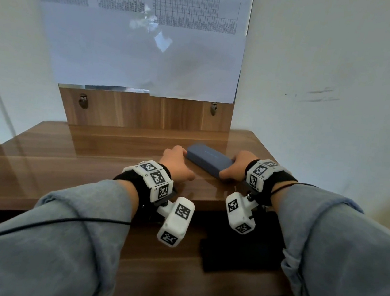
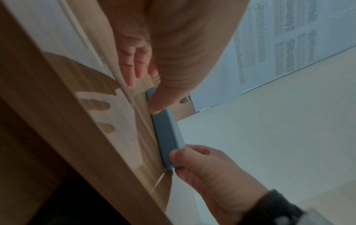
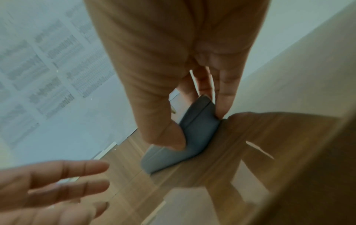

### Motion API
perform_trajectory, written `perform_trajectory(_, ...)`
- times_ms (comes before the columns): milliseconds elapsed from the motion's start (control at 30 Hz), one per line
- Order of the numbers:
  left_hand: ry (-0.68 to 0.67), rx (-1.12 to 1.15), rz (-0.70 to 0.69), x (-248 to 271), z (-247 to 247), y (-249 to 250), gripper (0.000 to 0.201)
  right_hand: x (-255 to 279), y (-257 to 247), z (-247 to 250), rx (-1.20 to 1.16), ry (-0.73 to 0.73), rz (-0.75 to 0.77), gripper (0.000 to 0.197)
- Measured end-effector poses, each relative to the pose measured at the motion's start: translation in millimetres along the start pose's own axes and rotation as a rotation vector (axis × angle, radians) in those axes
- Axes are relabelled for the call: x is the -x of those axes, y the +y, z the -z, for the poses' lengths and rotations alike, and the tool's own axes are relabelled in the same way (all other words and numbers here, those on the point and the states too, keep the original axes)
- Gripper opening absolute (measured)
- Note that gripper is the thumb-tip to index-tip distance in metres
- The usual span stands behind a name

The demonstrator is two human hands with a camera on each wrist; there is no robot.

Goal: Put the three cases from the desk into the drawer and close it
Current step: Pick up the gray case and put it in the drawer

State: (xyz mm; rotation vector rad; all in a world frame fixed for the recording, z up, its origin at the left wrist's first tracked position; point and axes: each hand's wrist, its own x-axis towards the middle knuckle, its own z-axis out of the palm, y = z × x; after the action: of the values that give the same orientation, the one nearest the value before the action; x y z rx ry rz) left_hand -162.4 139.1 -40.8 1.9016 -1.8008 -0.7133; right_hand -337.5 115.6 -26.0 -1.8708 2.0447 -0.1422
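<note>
One grey-blue case (image 1: 208, 159) lies on the wooden desk (image 1: 89, 159), toward the right. My right hand (image 1: 233, 168) grips its right end, thumb on the near side and fingers (image 3: 224, 97) on the far side. My left hand (image 1: 178, 162) is at the case's left end with straight fingers (image 2: 133, 67). Its thumb tip touches the case (image 2: 167, 134). Below the desk edge the drawer (image 1: 168, 275) stands pulled out. Dark cases (image 1: 240, 249) lie in its right part, partly hidden by my right wrist.
A wooden back panel (image 1: 144, 112) with two metal studs rises behind the desk, with printed sheets (image 1: 140, 42) above it. A white wall (image 1: 329, 103) closes the right side. The desk has a glossy top that mirrors my hands.
</note>
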Motion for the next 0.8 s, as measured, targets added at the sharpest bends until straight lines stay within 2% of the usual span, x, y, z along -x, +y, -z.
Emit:
perform_trajectory(167,-0.044,-0.194,-0.054,12.4,7.0,-2.5,0.096,29.8,21.4,16.0,0.045,-0.083,0.105,0.062)
perform_trajectory(300,-0.179,-0.274,-0.157,32.5,10.1,3.6,0.079,55.1,40.0,22.6,0.049,-0.163,0.167,0.061)
perform_trajectory(400,-0.25,-0.325,-0.206,50.4,10.1,10.2,0.077,74.3,53.8,28.3,0.044,-0.213,0.17,0.061)
perform_trajectory(533,-0.358,-0.354,-0.21,69.6,8.2,20.5,0.071,94.0,66.4,33.5,0.06,-0.298,0.152,0.063)
perform_trajectory(633,-0.499,-0.436,-0.207,82.6,-2.6,27.5,0.064,106.5,74.6,34.3,0.117,-0.415,0.121,0.057)
perform_trajectory(700,-0.578,-0.475,-0.2,87.8,-14.2,28.6,0.062,109.0,80.2,28.8,0.164,-0.482,0.102,0.061)
perform_trajectory(800,-0.65,-0.541,-0.206,92.7,-33.5,29.6,0.059,109.2,88.2,15.0,0.262,-0.503,0.09,0.068)
